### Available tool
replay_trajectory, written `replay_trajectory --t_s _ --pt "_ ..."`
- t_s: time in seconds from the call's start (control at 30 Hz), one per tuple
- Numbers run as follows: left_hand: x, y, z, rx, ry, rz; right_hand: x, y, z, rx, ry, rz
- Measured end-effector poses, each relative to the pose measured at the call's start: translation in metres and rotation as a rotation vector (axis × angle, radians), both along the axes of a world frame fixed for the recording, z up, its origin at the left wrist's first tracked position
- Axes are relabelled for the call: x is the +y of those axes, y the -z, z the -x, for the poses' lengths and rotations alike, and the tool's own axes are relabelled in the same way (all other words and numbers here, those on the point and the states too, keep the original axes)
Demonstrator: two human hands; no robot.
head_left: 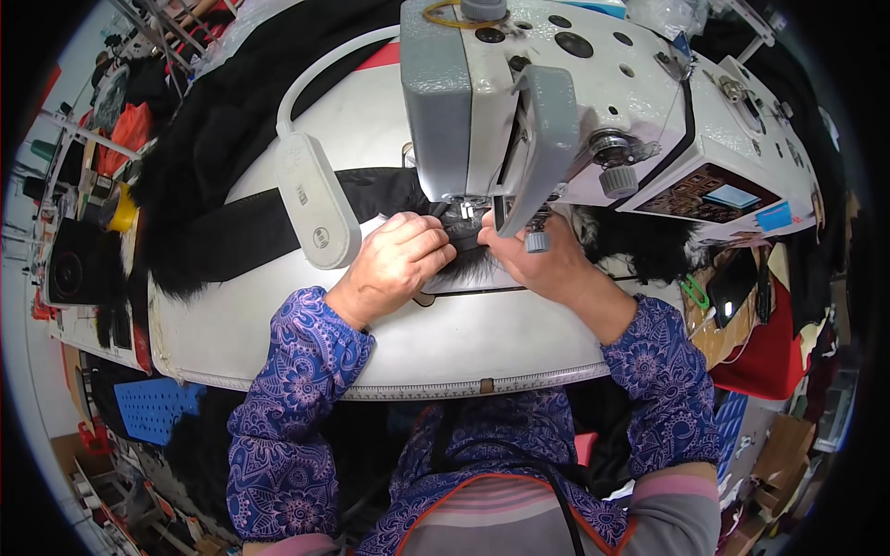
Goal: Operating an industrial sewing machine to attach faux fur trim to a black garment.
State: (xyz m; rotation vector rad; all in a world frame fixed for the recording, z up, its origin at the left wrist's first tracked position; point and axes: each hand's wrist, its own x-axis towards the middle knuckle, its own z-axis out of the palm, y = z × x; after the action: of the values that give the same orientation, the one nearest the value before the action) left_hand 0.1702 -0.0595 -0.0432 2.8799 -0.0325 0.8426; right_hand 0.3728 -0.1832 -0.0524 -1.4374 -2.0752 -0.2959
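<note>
A black fabric strip with fur [241,227] runs from the left under the presser foot [468,208] of a white and grey sewing machine [440,102]. My left hand [394,264] has curled fingers gripping the black piece just left and in front of the foot. My right hand [547,264] pinches the same piece right of the foot, its thumb and fingertips close to the needle area and partly hidden behind the machine's parts. Black and white fur [630,241] lies beyond my right hand. A white lamp [318,208] on a bent neck hangs left of my left hand.
The white table [464,338] has a measuring tape along its front edge. At right are a black phone [728,283], green clip [695,295] and red fabric [769,347]. At left stand a black object [74,264] and a blue perforated bin [158,408]. Dark fur [195,130] lies behind.
</note>
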Motion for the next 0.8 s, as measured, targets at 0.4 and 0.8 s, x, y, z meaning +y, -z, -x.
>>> replay_trajectory --t_s 0.4,0.8 --pt "-0.001 -0.001 -0.002 0.001 0.019 -0.051 -0.004 -0.002 -0.01 -0.023 -0.082 0.06" --pt "0.002 -0.004 0.001 0.145 -0.069 0.146 0.001 -0.003 -0.015 0.104 -0.006 0.258"
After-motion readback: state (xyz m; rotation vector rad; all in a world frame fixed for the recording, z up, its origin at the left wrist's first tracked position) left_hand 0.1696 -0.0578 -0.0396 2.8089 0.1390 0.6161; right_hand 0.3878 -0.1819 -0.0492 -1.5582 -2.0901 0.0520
